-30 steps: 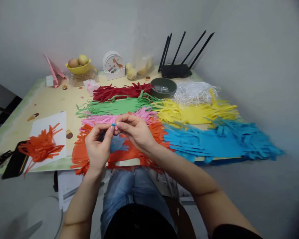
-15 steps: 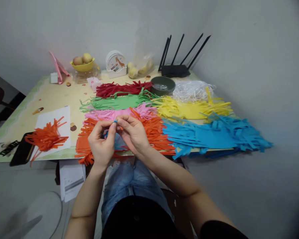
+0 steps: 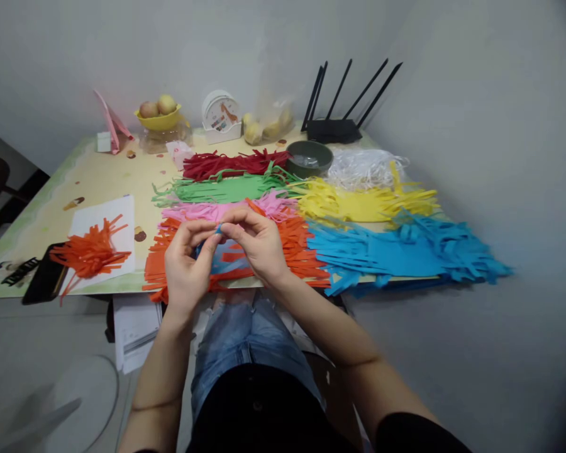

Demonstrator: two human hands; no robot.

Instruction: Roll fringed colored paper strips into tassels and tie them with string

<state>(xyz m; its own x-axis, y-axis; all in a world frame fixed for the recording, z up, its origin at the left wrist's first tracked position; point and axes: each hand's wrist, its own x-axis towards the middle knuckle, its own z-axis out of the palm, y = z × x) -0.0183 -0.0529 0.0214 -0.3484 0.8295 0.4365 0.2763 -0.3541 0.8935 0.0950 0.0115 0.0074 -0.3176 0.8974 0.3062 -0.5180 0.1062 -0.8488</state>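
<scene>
My left hand (image 3: 191, 264) and my right hand (image 3: 257, 245) meet above the front of the table, fingertips pinched together. Between them is a small blue piece (image 3: 218, 229), mostly hidden, which looks like a strip of the blue fringed material. Below the hands lie orange fringed strips (image 3: 304, 255), with something light blue (image 3: 233, 265) partly covered on top of them. Behind them are rows of pink fringe (image 3: 200, 211), green fringe (image 3: 238, 189) and dark red fringe (image 3: 231, 165). To the right spread blue fringe (image 3: 396, 255) and yellow fringe (image 3: 363, 204).
A tied orange tassel (image 3: 92, 251) rests on white paper and a black phone (image 3: 42, 280) at left. Farther back stand a yellow fruit bowl (image 3: 158, 119), a giraffe-printed holder (image 3: 221, 117), a dark green bowl (image 3: 310, 157), white strands (image 3: 365, 168) and a black router (image 3: 334, 131).
Both hands stay pinched together at nearly the same spot, with the fingers slightly shifted around the blue piece. The view has tilted a little.
</scene>
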